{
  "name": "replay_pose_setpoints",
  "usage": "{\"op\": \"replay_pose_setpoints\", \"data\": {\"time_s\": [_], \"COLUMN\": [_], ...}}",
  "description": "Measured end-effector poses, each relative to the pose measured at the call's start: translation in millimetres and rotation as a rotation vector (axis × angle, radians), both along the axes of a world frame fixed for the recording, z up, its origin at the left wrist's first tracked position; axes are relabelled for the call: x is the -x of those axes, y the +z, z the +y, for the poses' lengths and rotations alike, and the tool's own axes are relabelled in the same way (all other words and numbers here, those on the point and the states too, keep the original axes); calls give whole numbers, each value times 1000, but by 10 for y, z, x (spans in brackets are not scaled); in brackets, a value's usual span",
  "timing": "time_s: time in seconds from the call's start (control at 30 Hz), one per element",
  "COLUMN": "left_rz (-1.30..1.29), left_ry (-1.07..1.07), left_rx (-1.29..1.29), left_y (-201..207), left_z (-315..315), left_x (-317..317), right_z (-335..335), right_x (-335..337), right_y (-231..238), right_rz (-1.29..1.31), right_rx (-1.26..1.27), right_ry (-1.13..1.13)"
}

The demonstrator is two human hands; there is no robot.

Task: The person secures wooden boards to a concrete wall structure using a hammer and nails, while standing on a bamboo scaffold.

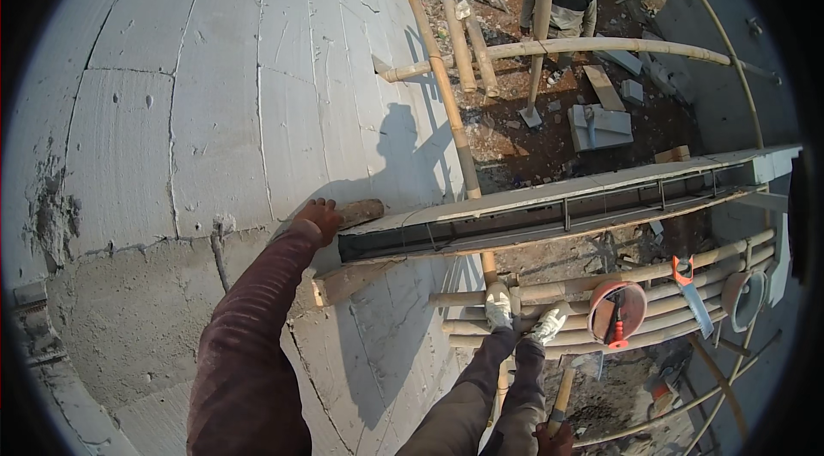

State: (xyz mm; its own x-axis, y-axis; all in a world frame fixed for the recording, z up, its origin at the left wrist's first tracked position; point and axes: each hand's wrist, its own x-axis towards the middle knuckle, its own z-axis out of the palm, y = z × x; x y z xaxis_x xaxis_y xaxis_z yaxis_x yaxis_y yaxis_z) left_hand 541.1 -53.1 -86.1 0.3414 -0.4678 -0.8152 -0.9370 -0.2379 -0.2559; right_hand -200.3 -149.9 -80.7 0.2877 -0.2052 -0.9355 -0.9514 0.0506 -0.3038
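Observation:
My left hand (319, 221) reaches to the block wall with its fingers wrapped over a short piece of wood (362, 212). Beside that wood is the near end of a long formwork channel (515, 217), open along its side, with reinforcing bars inside. A wooden block (352, 282) sits under this end, against the wall. Low in the picture, my right hand (554, 438) is closed around the wooden handle of a hatchet-like tool (561, 394); a flat grey metal head seems to sit at its top. Part of my right hand is cut off by the lower edge.
My feet stand on bamboo poles (549, 291). On them rest a pinkish bucket (631, 301) with a red-handled tool, an orange-handled saw (692, 295) and a grey bucket (745, 300). Bamboo uprights (448, 100) rise nearby. Below, a co-worker (566, 6) stands among rubble and white blocks (601, 127).

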Motion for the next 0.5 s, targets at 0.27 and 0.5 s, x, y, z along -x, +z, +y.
{"op": "replay_pose_setpoints", "data": {"time_s": [0.27,0.5], "left_rz": [47,148], "left_ry": [339,494], "left_rx": [98,100], "left_y": [110,132], "left_z": [-225,-56], "left_x": [-29,-14], "right_z": [-105,98], "right_x": [-164,141], "right_y": [156,-127], "right_rz": [23,-110], "right_rx": [-4,131], "right_ry": [141,0]}}
